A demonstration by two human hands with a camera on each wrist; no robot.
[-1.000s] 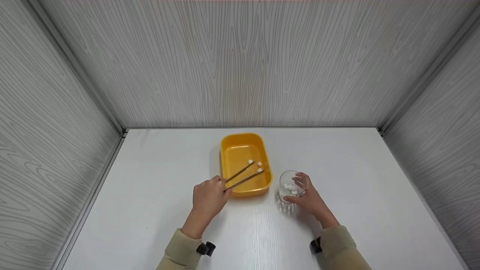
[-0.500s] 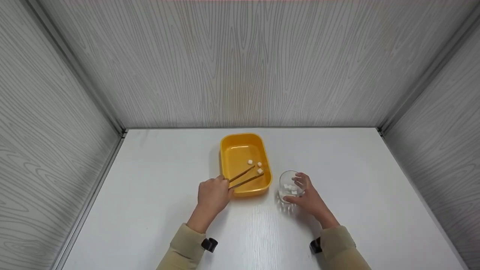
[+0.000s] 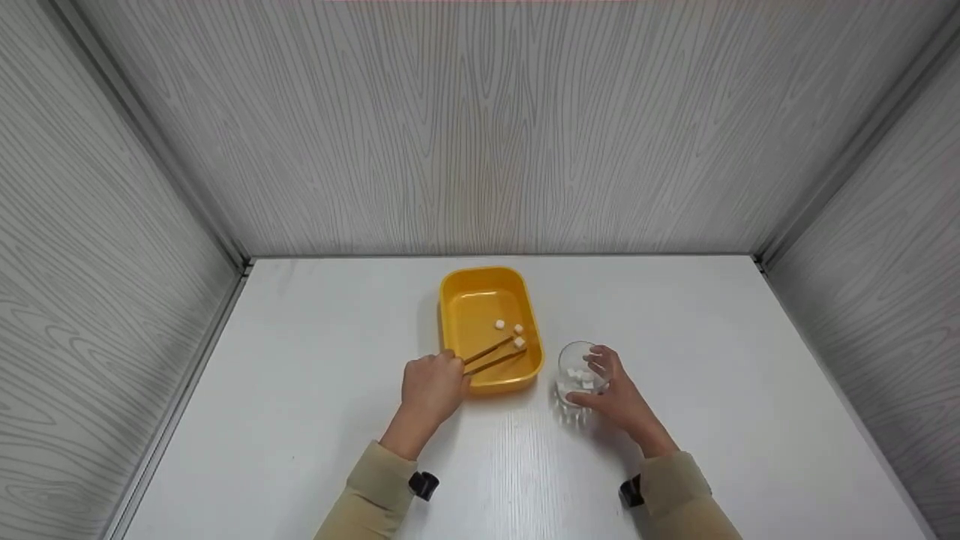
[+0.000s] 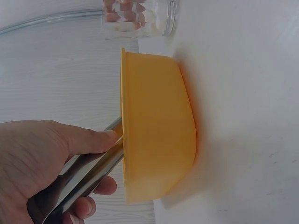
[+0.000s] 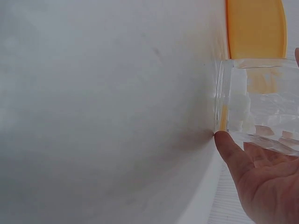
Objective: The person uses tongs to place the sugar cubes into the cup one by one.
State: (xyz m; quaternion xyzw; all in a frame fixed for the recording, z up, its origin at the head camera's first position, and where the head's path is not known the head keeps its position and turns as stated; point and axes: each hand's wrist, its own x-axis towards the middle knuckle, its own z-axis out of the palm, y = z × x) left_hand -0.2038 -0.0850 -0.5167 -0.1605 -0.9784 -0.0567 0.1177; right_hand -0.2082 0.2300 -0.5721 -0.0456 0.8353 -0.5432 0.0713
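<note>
Tongs (image 3: 493,356) are being gripped by the left hand (image 3: 430,388), reaching over the rim of the yellow tub (image 3: 456,315) on the white counter (image 3: 300,390), their tips closing on a white cube (image 3: 519,343). Just right of the tub, the right hand (image 3: 619,394) is curling around a clear glass (image 3: 576,371) that is holding several white cubes.

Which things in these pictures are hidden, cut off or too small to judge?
1. Left wrist view: the tongs tips and the cubes are hidden behind the yellow tray wall.
2. Head view: too small to tell whether the tongs grip a white cube.
3. Right wrist view: the glass is cut off by the frame edge; its cubes look blurred, uncountable.
</note>
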